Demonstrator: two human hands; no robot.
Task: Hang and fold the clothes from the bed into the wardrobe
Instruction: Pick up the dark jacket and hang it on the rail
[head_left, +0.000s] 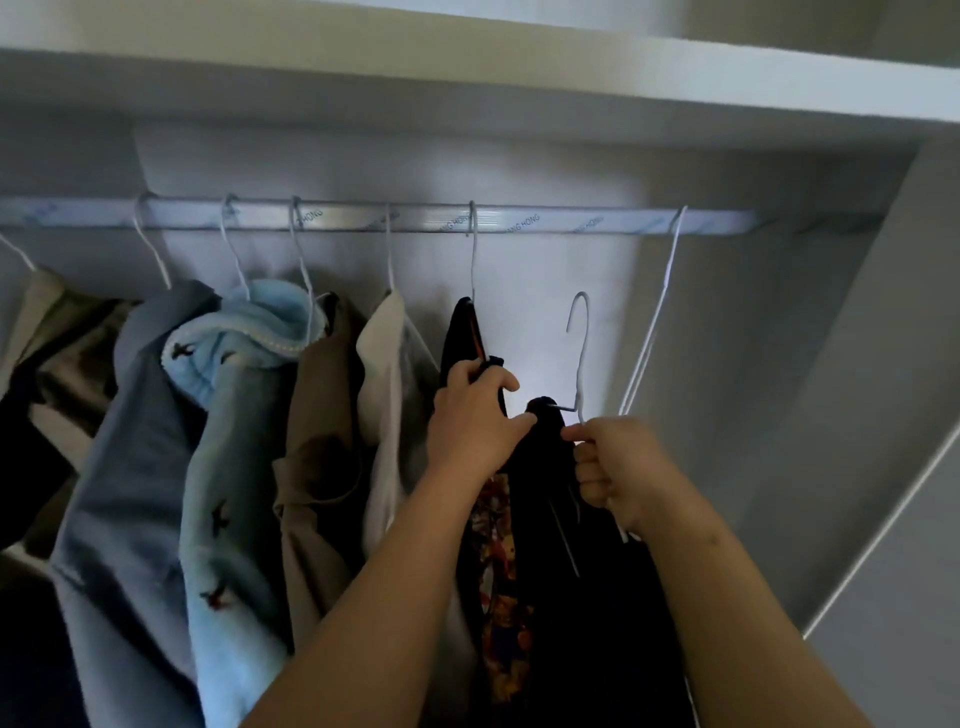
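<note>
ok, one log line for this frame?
stage: hanging | left hand: grips dark garment | right hand: grips hanger | hook: below rail, not on

The left forearm (363, 597) and right forearm (727, 597) are bare along their whole visible length, as are the left hand (475, 415) and right hand (618, 467).

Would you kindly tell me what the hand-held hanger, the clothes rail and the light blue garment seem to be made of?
Thin white hanger: likely coated wire, slim with sharp bends.
Silvery clothes rail: probably metal, glossy, apparently wrapped in printed film.
Light blue garment with small dark motifs: fleece-like fabric, fuzzy, thickly rolled collar.
</note>
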